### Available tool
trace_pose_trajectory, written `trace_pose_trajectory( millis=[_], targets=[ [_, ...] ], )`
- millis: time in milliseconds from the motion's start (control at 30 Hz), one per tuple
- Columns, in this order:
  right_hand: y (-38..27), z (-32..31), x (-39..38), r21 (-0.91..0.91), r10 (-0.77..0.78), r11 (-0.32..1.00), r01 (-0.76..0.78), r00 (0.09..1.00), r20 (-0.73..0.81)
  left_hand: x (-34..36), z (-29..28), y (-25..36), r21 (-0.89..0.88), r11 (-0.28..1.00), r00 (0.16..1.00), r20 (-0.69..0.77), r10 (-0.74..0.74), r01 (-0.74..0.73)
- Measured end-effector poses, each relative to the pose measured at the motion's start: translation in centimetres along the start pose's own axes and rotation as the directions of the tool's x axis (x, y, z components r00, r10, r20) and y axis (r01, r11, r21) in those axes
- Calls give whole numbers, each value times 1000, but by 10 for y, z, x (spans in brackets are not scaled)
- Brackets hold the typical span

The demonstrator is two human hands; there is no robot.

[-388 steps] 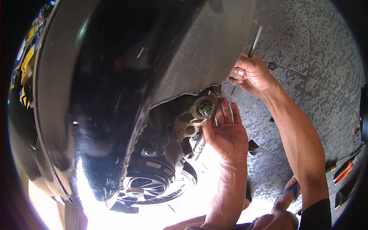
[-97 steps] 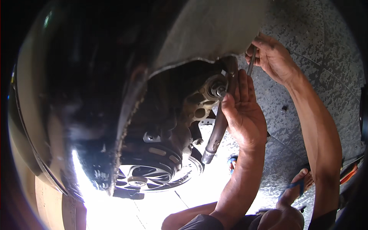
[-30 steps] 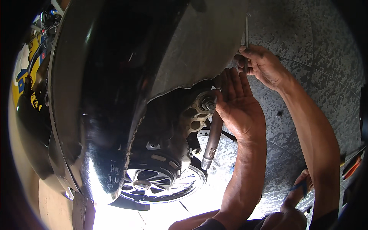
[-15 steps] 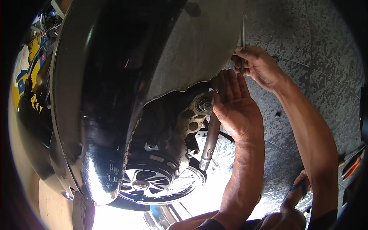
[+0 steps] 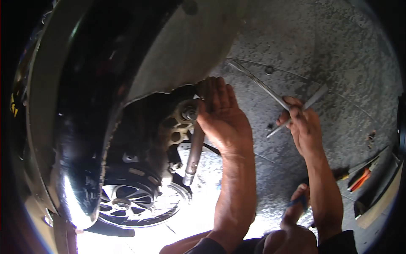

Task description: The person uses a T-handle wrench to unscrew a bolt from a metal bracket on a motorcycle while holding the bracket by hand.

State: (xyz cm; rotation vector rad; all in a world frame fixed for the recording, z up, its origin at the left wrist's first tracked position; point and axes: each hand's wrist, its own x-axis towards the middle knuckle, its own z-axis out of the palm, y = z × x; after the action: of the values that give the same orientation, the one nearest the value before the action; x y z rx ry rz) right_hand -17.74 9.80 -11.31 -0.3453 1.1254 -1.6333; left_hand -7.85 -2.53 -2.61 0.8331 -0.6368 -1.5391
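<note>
My left hand (image 5: pixel 226 122) is open, palm turned up and fingers stretched out, beside a pale cast bracket (image 5: pixel 174 123) on a motorcycle. Its thumb lies next to the large bolt (image 5: pixel 189 113) in that bracket; I cannot tell whether they touch. A dark metal tube (image 5: pixel 194 156) slants down from near the palm. Farther right, over the floor, my right hand (image 5: pixel 303 127) is closed around a T-handle wrench (image 5: pixel 258 81). The wrench's long shaft points to the far left, and its crossbar runs diagonally through my fingers.
The motorcycle's glossy black panel (image 5: pixel 97 106) fills the left side, above a spoked wheel (image 5: pixel 122 205). Small dark pieces, one a ring-shaped part (image 5: pixel 269 70), lie on the mottled grey floor (image 5: pixel 338 51). Orange-handled pliers (image 5: pixel 359 180) rest at right, beyond a sandalled foot (image 5: pixel 299 201).
My right hand has drawn back from beside the left hand, toward me, and the wrench has swung from upright to slanted. The left hand keeps its place at the bracket while the whole view shifts.
</note>
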Motion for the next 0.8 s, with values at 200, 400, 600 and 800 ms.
trace_pose_trajectory(
  millis=[200, 400, 600, 800],
  targets=[
    [8, -26, -99, -626, -290, 753, 201, 956, -43, 3, -7, 2, -47, 999, 1000, -16, -12, 11],
    [-6, -54, -131, -1000, -92, -5, -13, 996, -12, -5, 4, -13, -59, 998, 1000, 9, -29, 29],
    [-38, -48, -112, -987, 24, 74, -145, 989, -144, -15, 0, -32, -88, 992, 996, 34, -83, 86],
    [40, 20, -27, -921, -277, 116, 371, 903, 329, 1, -8, -6, -39, 999, 997, 73, -33, 35]
  ],
)
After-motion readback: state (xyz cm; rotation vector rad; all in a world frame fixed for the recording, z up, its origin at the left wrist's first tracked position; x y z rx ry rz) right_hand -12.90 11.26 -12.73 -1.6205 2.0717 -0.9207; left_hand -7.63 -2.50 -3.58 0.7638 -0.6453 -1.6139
